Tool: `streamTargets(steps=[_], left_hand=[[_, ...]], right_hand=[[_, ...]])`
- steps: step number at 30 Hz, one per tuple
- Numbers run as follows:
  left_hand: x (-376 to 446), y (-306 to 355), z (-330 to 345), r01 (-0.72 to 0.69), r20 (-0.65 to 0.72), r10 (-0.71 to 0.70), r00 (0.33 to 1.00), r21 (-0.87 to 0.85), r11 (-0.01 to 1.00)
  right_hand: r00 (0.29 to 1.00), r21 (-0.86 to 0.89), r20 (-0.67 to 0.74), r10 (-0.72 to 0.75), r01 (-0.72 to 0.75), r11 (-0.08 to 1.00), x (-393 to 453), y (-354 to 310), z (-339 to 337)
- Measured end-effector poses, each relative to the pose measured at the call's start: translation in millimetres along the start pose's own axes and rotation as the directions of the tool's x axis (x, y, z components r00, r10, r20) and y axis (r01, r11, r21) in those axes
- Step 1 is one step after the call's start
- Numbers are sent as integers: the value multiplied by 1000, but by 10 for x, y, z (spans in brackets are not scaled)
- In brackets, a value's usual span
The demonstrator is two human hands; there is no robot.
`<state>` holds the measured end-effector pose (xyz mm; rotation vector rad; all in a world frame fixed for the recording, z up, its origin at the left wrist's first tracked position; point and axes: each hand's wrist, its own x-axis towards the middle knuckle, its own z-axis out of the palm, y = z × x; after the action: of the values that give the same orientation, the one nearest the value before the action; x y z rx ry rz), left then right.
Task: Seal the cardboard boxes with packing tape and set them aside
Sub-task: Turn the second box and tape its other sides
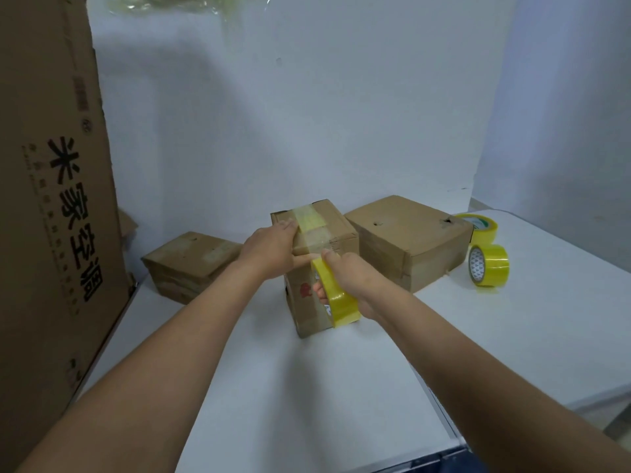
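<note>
A box is being kept mid-table, flanked by two boxes (tape rolls lying far right).

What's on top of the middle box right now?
A tape strip runs across the middle box, and the left hand presses beside it. The flap seam underneath is covered.

A tall printed carton stands left of the white table.

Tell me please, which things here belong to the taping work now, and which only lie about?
In use: middle cardboard box; tape roll in right hand; left hand steadying the box.
Lying about: two other boxes; two spare tape rolls; big printed carton.
</note>
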<state>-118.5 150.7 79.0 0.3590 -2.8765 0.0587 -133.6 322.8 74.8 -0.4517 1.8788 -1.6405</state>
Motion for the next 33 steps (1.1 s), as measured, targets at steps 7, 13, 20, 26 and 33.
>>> streamTargets(steps=[7,13,20,26,33], left_hand=[[-10,-17,8,28,35,-24,999,-113,993],[-29,-85,-61,35,296,44,954,-254,967],[92,286,-208,84,197,-22,980,-310,947],[42,308,196,37,-74,-52,996,-189,981],[93,278,232,16,-100,-38,994,-215,976]], right_hand=[[997,-137,-72,-39,29,990,-26,175,-7],[995,-58,-100,-9,3,998,93,284,-52],[998,-50,-59,0,-3,999,235,300,-89],[957,-163,-276,-86,41,986,387,660,-634],[946,-811,-318,-57,-240,534,401,1713,-1405]])
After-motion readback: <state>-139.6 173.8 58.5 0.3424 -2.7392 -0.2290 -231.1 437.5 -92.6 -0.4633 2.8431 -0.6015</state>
